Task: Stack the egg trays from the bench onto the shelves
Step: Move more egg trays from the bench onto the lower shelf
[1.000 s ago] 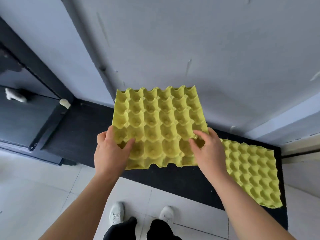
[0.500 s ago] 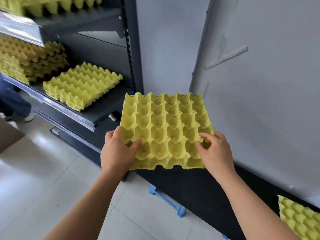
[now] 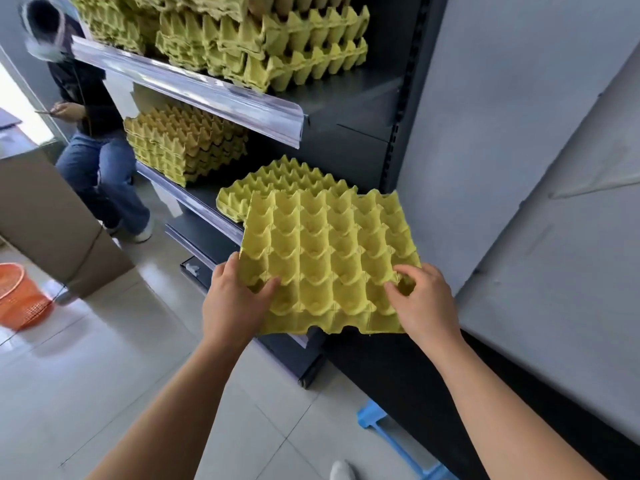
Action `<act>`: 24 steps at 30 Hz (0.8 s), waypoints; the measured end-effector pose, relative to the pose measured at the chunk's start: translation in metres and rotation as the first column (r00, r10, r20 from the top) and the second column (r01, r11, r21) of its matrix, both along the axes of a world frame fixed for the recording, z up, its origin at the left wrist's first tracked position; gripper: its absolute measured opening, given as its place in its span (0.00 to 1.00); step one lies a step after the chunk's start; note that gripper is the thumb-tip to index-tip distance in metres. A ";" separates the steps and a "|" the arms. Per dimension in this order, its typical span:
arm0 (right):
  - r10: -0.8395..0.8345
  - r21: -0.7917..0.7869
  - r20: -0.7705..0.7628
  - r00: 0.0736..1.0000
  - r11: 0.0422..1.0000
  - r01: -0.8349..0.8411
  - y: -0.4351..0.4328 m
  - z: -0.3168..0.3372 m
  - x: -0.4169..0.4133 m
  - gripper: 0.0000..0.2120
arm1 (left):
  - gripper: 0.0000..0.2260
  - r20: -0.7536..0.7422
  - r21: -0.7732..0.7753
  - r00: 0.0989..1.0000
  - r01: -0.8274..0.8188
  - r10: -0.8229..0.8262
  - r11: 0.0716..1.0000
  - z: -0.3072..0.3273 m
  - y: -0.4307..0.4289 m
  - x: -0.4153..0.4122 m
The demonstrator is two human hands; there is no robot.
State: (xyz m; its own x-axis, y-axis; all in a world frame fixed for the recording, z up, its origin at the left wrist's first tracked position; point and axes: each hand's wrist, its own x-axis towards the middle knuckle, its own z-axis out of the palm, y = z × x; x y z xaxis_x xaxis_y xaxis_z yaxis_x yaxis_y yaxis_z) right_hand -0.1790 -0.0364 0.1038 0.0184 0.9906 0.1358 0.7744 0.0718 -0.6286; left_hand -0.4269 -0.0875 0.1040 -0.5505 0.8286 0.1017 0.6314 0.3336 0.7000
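Your left grip [image 3: 232,306] clasps the near left corner of the yellow egg tray [image 3: 329,258], thumb lying on top in a cup. Your right grip [image 3: 429,306] holds the near right corner, fingers curled over the cups there. Between them you carry the tray in the air, cups up, in front of the shelving.

Its far edge overlaps a single tray [image 3: 277,181] lying at the right end of the middle shelf [image 3: 180,197]; whether the two touch cannot be told. Further left on that shelf stands a tall stack of trays [image 3: 183,143], and the upper shelf [image 3: 207,95] carries more stacks [image 3: 263,39] along its front edge.

Under your right forearm the black bench [image 3: 398,375] runs along the grey wall, with a blue frame [image 3: 391,431] on the floor beside it. Off to the left are a seated person [image 3: 93,133] in jeans, a cardboard box [image 3: 52,230] and an orange basket [image 3: 20,296] on the tiled floor.
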 end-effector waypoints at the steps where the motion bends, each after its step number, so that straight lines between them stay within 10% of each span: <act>1: 0.007 -0.002 0.002 1.000 1.000 -0.007 0.007 0.000 -0.012 0.17 | 0.27 0.004 -0.001 1.000 -0.011 0.011 1.000 -0.001 0.005 -0.011; 15: 0.036 -0.004 -0.010 0.999 0.999 -0.036 0.135 -0.014 -0.150 0.19 | 0.23 -0.009 -0.002 0.998 -0.068 0.068 0.998 -0.006 0.138 -0.148; 24: -0.102 -0.076 0.002 0.995 0.992 0.101 0.194 -0.039 -0.214 0.22 | 0.31 0.025 -0.037 0.972 0.236 -0.235 0.971 -0.024 0.236 -0.224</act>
